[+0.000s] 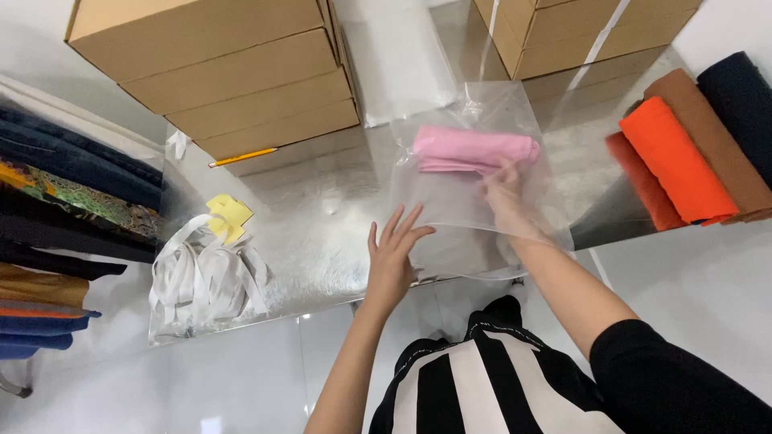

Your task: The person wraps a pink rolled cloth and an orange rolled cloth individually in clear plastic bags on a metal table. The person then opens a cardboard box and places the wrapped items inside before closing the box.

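Right hand [505, 197], reaching inside clear plastic bag [450, 205]: fingers closed on folded pink cloth [470, 150], upper centre of frame. Left hand [392, 257]: open, fingers spread, pressed flat on the bag's near edge, gripping nothing. Bag lies on shiny metal table [322, 201]. Upper left: stacked cardboard boxes [225, 64], yellow pencil [243, 157] just below them. Lower left: bundle of white straps [205, 277] with yellow tags [231, 215]. Upper right: second cardboard stack [579, 32]. Right edge: rolled fabrics, orange [675, 161], brown [708, 137], dark blue [740, 88]. Far left: folded garments [56, 209].
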